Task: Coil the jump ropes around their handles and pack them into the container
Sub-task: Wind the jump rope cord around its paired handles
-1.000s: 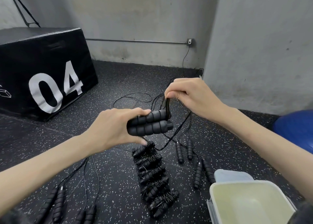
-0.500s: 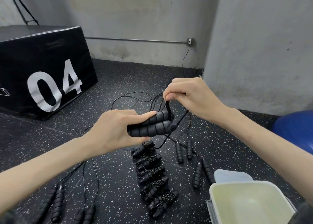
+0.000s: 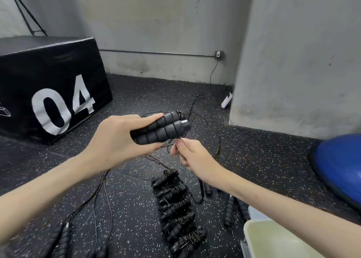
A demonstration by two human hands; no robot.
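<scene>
Speckled floor (image 3: 136, 199) | left hand (image 3: 115, 140) grips handles (image 3: 158, 129) | right hand (image 3: 193, 156), now lower, pinches rope (image 3: 178, 140)

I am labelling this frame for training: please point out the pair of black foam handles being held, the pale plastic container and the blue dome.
Pair of black foam handles (image 3: 156, 129): head view, ribbed grip.
Pale plastic container (image 3: 246, 230): head view, rim.
Blue dome (image 3: 340, 160): head view, top surface.

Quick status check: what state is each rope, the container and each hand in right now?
Left hand: grips the paired handles.
Paired handles: held side by side, no coils round them yet.
Right hand: pinches the thin rope below the handles.
Thin rope: loose, trailing to the floor.
Coiled ropes: wound, lined up on the floor.
Container: open, nothing visible inside.
Loose handles: unwound, beside the container.
</scene>
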